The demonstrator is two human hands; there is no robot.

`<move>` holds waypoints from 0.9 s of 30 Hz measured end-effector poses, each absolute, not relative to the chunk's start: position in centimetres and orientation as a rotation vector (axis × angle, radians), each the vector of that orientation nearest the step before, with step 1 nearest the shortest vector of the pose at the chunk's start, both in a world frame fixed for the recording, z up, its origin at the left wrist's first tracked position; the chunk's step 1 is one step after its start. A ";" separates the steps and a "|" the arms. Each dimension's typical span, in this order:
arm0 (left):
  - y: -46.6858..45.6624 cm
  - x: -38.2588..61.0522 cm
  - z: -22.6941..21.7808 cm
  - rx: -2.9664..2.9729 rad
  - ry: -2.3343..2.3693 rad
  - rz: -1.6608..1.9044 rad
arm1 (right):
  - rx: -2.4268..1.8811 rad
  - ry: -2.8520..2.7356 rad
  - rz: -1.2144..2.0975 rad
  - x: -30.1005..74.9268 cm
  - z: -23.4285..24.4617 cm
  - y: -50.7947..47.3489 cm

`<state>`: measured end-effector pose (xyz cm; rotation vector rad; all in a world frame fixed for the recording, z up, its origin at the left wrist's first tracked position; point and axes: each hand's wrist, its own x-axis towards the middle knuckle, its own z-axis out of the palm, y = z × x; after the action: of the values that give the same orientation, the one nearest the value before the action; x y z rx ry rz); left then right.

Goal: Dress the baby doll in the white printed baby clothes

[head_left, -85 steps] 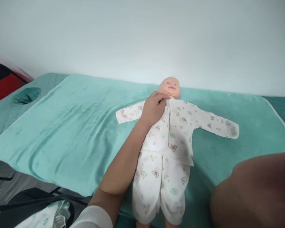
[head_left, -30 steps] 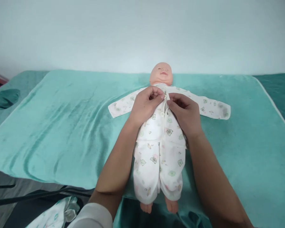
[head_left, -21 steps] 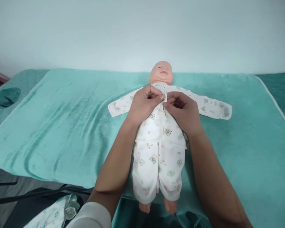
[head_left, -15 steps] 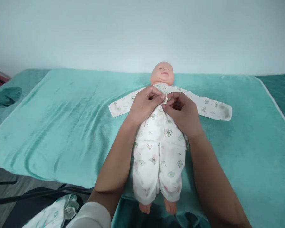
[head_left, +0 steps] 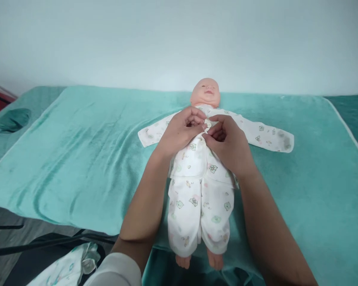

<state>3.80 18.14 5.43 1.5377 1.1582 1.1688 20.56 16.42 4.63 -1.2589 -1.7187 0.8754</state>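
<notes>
item: baby doll (head_left: 208, 92), on its back on a teal towel (head_left: 77, 151) spread over a bed (head_left: 355, 115), head toward the wall, sleeves spread flat to either side.
dress: printed white shirt (head_left: 193, 159) and matching trousers (head_left: 197, 214); bare feet at the near edge.
left hand (head_left: 181, 133): grip closed, fingertips pinching the shirt front just below the neck.
right hand (head_left: 229, 145): grip closed on the same front edge, touching the left hand.
between them: the top button (head_left: 208, 124), small and pale.
step in hand, as judged: working the top button at the shirt opening.
handling: soft cloth and a small button call for a two-handed fingertip hold, one side steadying the edge.
nearby: a second printed garment (head_left: 65, 270) below the bed's near left corner.
</notes>
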 end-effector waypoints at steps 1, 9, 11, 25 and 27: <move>18.1 3.7 5.4 1.541 1.163 1.162 | -1.269 -1.740 0.863 20.6 4.8 16.3; 17.5 2.8 6.8 1.643 1.238 1.042 | -1.633 -2.125 0.353 19.3 7.3 13.0; 17.1 2.1 7.4 1.692 1.214 0.949 | -1.716 -2.212 0.271 19.0 7.7 12.3; 16.2 1.5 8.6 2.009 1.095 0.611 | -1.691 -2.357 0.681 21.5 9.1 12.7; 16.1 1.5 8.8 2.023 1.091 0.595 | -1.687 -2.362 0.703 21.8 9.1 12.9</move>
<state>1.51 16.08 8.84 2.0232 1.0913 0.5946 21.84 12.87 9.08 -1.6866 -2.3625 0.7025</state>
